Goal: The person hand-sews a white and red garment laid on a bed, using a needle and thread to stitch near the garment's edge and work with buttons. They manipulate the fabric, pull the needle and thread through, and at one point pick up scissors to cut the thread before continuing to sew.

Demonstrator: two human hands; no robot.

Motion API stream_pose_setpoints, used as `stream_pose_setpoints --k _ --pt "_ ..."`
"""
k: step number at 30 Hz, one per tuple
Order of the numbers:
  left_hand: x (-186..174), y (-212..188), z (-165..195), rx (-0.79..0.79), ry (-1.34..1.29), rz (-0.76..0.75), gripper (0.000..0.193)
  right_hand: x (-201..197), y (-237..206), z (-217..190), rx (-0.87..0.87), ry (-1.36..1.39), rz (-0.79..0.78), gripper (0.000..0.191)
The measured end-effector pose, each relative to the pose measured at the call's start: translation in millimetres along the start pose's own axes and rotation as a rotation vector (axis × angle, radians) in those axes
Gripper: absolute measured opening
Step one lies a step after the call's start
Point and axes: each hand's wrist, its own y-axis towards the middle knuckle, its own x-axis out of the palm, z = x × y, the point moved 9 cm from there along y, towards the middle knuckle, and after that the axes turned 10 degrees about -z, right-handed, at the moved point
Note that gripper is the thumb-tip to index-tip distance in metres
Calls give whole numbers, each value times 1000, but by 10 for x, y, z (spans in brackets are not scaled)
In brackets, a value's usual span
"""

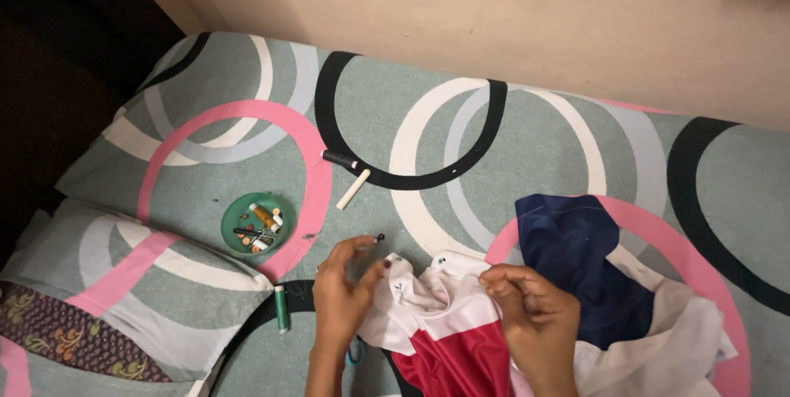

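Our left hand [344, 290] has its fingertips pinched together around something too small to make out, perhaps a needle or thread end, raised just above the white edge of the garment [461, 323], close to a small dark bead-like thing [378, 238] at the fingertips. Our right hand [531, 306] is clenched on a fold of the same garment, bunching the white and red cloth so that the edge stays taut and turned up toward the left fingers; that grip seems meant to steady the spot being worked on. The garment lies across the bed in front of us, white at the collar, red beneath the hands, with a navy blue part [584, 257] spread out to the right, well clear of the fingers. Just beside the left wrist lies 1 green spool of thread [281, 308], near enough to reach. Farther left sits a round green dish [258, 222] holding small sewing bits, keeping them from rolling off the soft bedsheet [494, 142], which is grey-green with pink, white and black rings. Above it lie 1 black spool [339, 158] and 1 white stick-like thing [353, 190], apart from the hands. A pillow [99, 282] in matching cloth lies at the left, and a plain wall [461, 10] rises behind the bed.
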Motion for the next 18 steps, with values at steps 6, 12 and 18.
stream_pose_setpoints --k 6,12,18 --pt "194 213 -309 40 230 23 37 -28 57 -77 52 54 -21 31" --pt "391 208 -306 202 403 34 35 -37 65 -34 93 108 -33 22" --pt "459 238 -313 194 536 89 24 -1 72 -47 78 128 -59 38"
